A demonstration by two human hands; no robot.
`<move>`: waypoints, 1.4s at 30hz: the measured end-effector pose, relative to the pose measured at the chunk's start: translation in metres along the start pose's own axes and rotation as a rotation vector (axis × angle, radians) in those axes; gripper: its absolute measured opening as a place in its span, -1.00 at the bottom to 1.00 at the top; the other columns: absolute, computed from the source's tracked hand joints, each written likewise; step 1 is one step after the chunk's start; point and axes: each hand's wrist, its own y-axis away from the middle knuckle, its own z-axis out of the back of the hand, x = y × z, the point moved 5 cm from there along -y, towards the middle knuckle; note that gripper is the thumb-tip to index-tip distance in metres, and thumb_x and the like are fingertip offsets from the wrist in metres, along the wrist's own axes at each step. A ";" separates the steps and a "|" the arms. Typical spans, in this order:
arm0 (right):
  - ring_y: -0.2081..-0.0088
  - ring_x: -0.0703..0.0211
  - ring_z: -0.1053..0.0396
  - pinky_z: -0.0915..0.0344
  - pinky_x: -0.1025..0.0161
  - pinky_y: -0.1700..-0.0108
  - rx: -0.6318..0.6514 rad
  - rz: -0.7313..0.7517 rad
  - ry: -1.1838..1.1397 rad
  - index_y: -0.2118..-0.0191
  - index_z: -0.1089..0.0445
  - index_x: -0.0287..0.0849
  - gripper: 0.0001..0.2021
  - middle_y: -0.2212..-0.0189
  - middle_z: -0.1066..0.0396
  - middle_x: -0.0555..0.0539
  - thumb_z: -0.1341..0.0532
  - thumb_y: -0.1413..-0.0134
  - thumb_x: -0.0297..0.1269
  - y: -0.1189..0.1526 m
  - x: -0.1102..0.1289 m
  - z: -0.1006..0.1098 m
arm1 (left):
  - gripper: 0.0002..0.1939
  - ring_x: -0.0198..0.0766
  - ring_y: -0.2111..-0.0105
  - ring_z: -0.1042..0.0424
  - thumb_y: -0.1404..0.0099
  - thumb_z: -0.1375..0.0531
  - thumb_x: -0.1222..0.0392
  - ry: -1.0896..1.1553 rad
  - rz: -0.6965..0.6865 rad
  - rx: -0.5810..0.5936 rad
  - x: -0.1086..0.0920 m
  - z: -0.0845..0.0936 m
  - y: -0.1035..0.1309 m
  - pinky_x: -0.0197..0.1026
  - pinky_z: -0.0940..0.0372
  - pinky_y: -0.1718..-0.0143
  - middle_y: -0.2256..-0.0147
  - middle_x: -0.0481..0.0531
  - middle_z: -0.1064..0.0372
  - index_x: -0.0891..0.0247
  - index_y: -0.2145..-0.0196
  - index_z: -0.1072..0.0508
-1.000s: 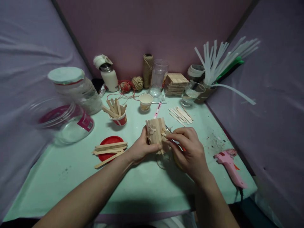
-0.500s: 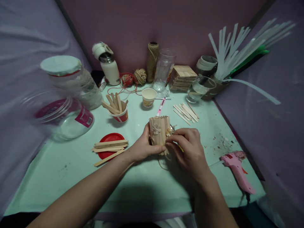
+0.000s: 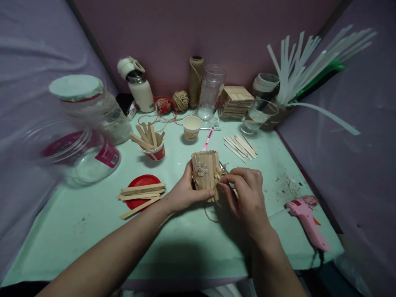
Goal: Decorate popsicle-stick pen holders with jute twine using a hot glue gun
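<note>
My left hand (image 3: 189, 189) is closed around a small holder (image 3: 205, 181) built from upright craft sticks, its thumb lying across the lower front. A pale petalled flower decorates the holder's front, and a second, yellower flower (image 3: 217, 172) sits at its right edge. Close to that right side, my right hand (image 3: 244, 189) has thumb and index finger pinched together; whatever they may hold is too small to make out. A loop of twine (image 3: 210, 218) hangs below the holder. Behind it on the table lies a pink-handled tool (image 3: 209, 138).
A pink glue gun (image 3: 307, 222) lies at the right. Craft sticks rest on a red lid (image 3: 144, 180) at left and in a paper cup (image 3: 156, 154). Thin sticks (image 3: 239, 146), another cup (image 3: 192, 133) and a water glass (image 3: 256, 119) stand farther back. Large clear jars (image 3: 89, 161) occupy the left.
My right hand's pinched fingertips have drawn slightly away from the holder's right side. My left hand keeps its hold, and the whole view has shifted a little.
</note>
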 end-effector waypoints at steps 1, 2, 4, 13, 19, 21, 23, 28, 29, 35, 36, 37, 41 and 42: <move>0.18 0.03 -0.28 -0.23 0.03 0.10 -0.004 0.002 0.007 0.18 -0.38 -0.09 -0.92 0.24 -0.37 -0.11 -0.20 -0.29 -0.43 0.000 0.000 0.000 | -0.03 0.10 -0.24 -0.28 0.04 -0.52 0.19 -0.007 -0.003 -0.003 -0.001 0.000 0.000 0.18 -0.13 -0.29 -0.18 0.16 -0.31 0.08 -0.24 -0.14; 0.18 0.03 -0.28 -0.23 0.03 0.10 -0.006 0.005 0.011 0.18 -0.38 -0.09 -0.92 0.25 -0.37 -0.11 -0.20 -0.29 -0.43 0.000 0.000 0.000 | -0.03 0.10 -0.24 -0.28 0.04 -0.52 0.20 -0.013 -0.007 -0.004 -0.001 0.000 0.000 0.18 -0.13 -0.29 -0.18 0.16 -0.31 0.08 -0.24 -0.15; 0.19 0.03 -0.27 -0.23 0.04 0.11 -0.006 0.005 0.017 0.19 -0.38 -0.10 -0.92 0.25 -0.37 -0.11 -0.20 -0.29 -0.43 0.000 0.000 0.000 | -0.03 0.09 -0.23 -0.30 0.03 -0.51 0.20 -0.027 -0.022 0.001 -0.003 0.000 0.000 0.17 -0.13 -0.29 -0.17 0.16 -0.31 0.09 -0.25 -0.13; 0.17 0.01 -0.26 -0.24 0.03 0.10 -0.005 -0.003 0.011 0.19 -0.40 -0.10 -0.91 0.24 -0.38 -0.12 -0.20 -0.28 -0.44 0.001 0.000 0.000 | 0.06 0.10 -0.23 -0.30 0.03 -0.50 0.21 -0.041 -0.017 -0.003 -0.005 -0.004 0.002 0.16 -0.14 -0.29 -0.20 0.23 -0.29 0.12 -0.31 -0.05; 0.16 0.01 -0.27 -0.25 0.01 0.09 0.010 -0.022 0.021 0.18 -0.40 -0.10 -0.91 0.22 -0.38 -0.13 -0.19 -0.29 -0.43 0.003 -0.002 -0.002 | 0.06 0.11 -0.25 -0.28 0.02 -0.49 0.21 -0.093 -0.036 -0.004 -0.005 -0.003 0.002 0.15 -0.12 -0.31 -0.22 0.24 -0.26 0.13 -0.32 -0.03; 0.16 0.00 -0.26 -0.25 0.01 0.09 0.015 -0.023 0.022 0.18 -0.40 -0.09 -0.91 0.23 -0.38 -0.13 -0.19 -0.29 -0.43 0.003 -0.002 -0.002 | 0.05 0.11 -0.25 -0.28 0.00 -0.49 0.21 -0.115 -0.041 -0.003 -0.004 -0.003 0.002 0.15 -0.13 -0.30 -0.22 0.24 -0.26 0.12 -0.32 -0.03; 0.16 0.00 -0.26 -0.25 0.02 0.10 0.020 -0.024 0.014 0.18 -0.39 -0.10 -0.92 0.23 -0.38 -0.13 -0.20 -0.29 -0.43 0.003 -0.002 -0.002 | 0.02 0.11 -0.24 -0.29 -0.02 -0.48 0.19 -0.127 -0.046 -0.001 -0.004 -0.002 0.002 0.14 -0.15 -0.29 -0.22 0.24 -0.26 0.12 -0.32 -0.03; 0.15 0.00 -0.28 -0.26 0.04 0.10 0.025 -0.061 -0.037 0.20 -0.37 -0.10 -0.91 0.23 -0.37 -0.12 -0.21 -0.27 -0.45 0.002 -0.004 -0.001 | 0.01 0.11 -0.22 -0.31 0.00 -0.49 0.14 -0.121 -0.077 0.006 -0.006 -0.005 0.002 0.13 -0.17 -0.28 -0.21 0.25 -0.29 0.15 -0.29 -0.05; 0.15 0.00 -0.29 -0.26 0.04 0.10 0.023 -0.067 -0.051 0.20 -0.36 -0.10 -0.91 0.24 -0.37 -0.11 -0.21 -0.27 -0.45 0.001 -0.004 -0.001 | 0.00 0.11 -0.21 -0.32 0.00 -0.49 0.13 -0.118 -0.077 0.007 -0.007 -0.005 0.002 0.14 -0.17 -0.27 -0.20 0.25 -0.30 0.15 -0.28 -0.06; 0.15 0.04 -0.32 -0.25 0.07 0.09 0.028 -0.084 -0.111 0.19 -0.31 -0.10 -0.89 0.25 -0.41 -0.08 -0.25 -0.26 -0.42 0.002 -0.009 -0.001 | -0.03 0.11 -0.20 -0.34 -0.02 -0.48 0.15 -0.158 -0.067 -0.027 -0.008 -0.006 0.003 0.11 -0.19 -0.26 -0.18 0.25 -0.33 0.17 -0.27 -0.07; 0.16 0.04 -0.33 -0.25 0.08 0.09 0.027 -0.079 -0.110 0.19 -0.31 -0.10 -0.89 0.25 -0.42 -0.08 -0.26 -0.26 -0.42 0.002 -0.009 -0.001 | -0.04 0.11 -0.20 -0.35 -0.03 -0.47 0.17 -0.169 -0.062 -0.030 -0.008 -0.006 0.003 0.10 -0.20 -0.25 -0.18 0.25 -0.33 0.18 -0.27 -0.07; 0.16 0.04 -0.33 -0.25 0.08 0.09 0.028 -0.073 -0.108 0.18 -0.31 -0.10 -0.89 0.26 -0.43 -0.08 -0.26 -0.25 -0.41 0.002 -0.009 -0.001 | -0.05 0.10 -0.19 -0.35 -0.03 -0.46 0.18 -0.179 -0.057 -0.031 -0.008 -0.006 0.003 0.08 -0.21 -0.24 -0.18 0.26 -0.33 0.19 -0.27 -0.06; 0.18 0.06 -0.35 -0.22 0.09 0.10 0.028 -0.075 -0.115 0.21 -0.34 -0.10 -0.90 0.27 -0.47 -0.06 -0.29 -0.24 -0.37 0.002 -0.010 0.000 | -0.05 0.08 -0.18 -0.37 -0.02 -0.45 0.23 -0.230 -0.044 -0.030 -0.012 -0.008 0.004 0.05 -0.23 -0.23 -0.18 0.28 -0.33 0.22 -0.27 -0.06; 0.19 0.07 -0.35 -0.22 0.10 0.10 0.035 -0.100 -0.141 0.23 -0.35 -0.10 -0.91 0.28 -0.47 -0.04 -0.29 -0.23 -0.37 0.003 -0.011 0.000 | -0.05 0.08 -0.18 -0.37 -0.01 -0.44 0.24 -0.239 -0.047 -0.026 -0.013 -0.008 0.003 0.05 -0.23 -0.23 -0.19 0.27 -0.32 0.21 -0.27 -0.06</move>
